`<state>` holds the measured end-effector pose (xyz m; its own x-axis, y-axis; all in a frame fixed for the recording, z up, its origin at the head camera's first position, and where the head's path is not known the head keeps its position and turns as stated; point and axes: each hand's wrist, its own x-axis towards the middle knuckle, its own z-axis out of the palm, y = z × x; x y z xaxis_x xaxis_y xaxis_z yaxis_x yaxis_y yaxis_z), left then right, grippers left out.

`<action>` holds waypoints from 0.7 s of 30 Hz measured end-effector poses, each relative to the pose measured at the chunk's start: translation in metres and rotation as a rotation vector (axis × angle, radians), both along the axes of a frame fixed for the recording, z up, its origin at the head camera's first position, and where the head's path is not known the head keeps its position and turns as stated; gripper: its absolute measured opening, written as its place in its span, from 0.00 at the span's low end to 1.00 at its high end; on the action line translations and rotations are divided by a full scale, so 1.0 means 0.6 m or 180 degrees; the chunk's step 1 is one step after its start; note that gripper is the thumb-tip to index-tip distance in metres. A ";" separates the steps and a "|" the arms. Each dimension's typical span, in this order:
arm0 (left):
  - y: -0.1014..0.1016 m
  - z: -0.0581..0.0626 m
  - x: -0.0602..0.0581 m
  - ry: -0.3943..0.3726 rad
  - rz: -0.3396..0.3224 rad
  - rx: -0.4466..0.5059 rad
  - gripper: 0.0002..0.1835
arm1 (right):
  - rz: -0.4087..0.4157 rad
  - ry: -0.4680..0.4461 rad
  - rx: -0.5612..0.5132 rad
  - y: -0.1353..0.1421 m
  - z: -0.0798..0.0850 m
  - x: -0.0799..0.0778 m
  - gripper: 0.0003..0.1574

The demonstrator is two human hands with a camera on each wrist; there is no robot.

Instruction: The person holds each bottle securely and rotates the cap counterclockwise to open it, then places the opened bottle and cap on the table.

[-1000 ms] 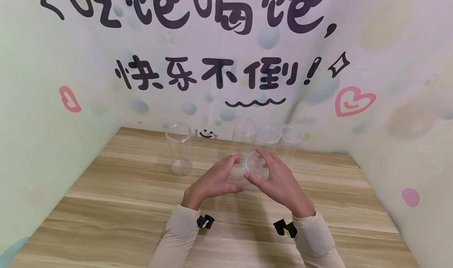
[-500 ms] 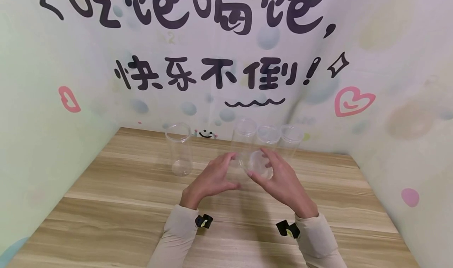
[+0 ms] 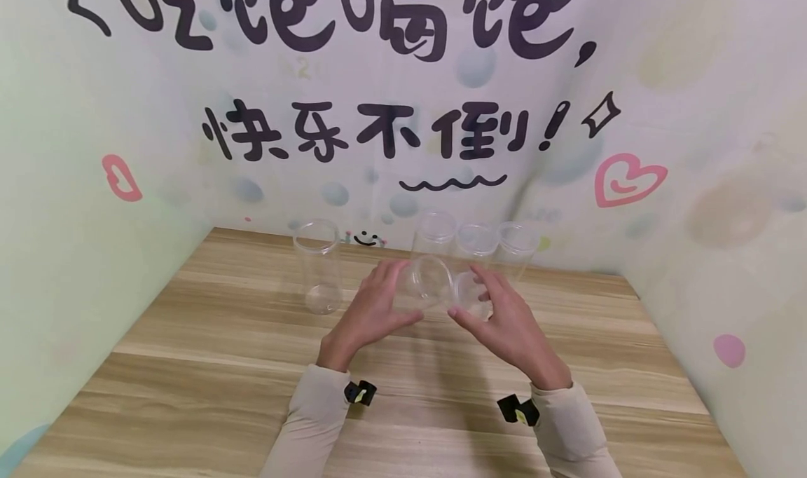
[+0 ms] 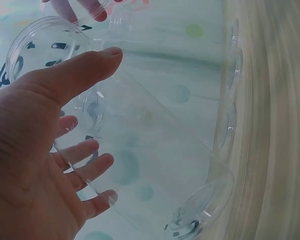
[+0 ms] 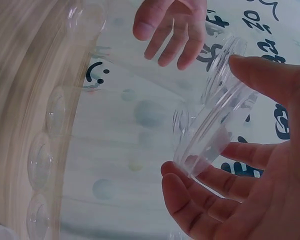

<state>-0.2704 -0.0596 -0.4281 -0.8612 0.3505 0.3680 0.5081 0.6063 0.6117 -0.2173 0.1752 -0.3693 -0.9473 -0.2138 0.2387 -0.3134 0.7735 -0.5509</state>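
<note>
My left hand (image 3: 372, 303) grips a clear plastic jar (image 4: 155, 125) round its side, thumb opposite the fingers. Tilted in the air, the jar has its open mouth turned toward my right hand (image 3: 513, 327). That hand holds a clear round lid (image 5: 210, 137) by its edge, between thumb and curled fingers. In the head view the lid is to the right of the jar's mouth (image 3: 433, 279); whether their rims touch I cannot tell. The left wrist view shows the jar's base (image 4: 192, 212) low on the right, over the wood.
Three clear jars stand in a row at the back, the left (image 3: 436, 229), middle (image 3: 476, 240) and right (image 3: 518, 240) ones close together. An open clear jar (image 3: 318, 268) stands apart at the left. Patterned walls surround the wooden table (image 3: 221, 380) at the back and sides.
The lid has come away from the mouth of the jar. My left hand has shifted slightly left and up with the jar, my right hand slightly right with the lid.
</note>
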 end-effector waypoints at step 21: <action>-0.006 -0.007 -0.011 -0.0032 0.0703 0.0496 0.51 | -0.0024 -0.0209 -0.0112 0.023 -0.023 -0.008 0.52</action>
<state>-0.2770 -0.0632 -0.4324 -0.9145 0.0936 0.3937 0.3674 0.5999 0.7108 -0.2223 0.1888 -0.3833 -0.9626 -0.1993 0.1833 -0.2701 0.7555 -0.5969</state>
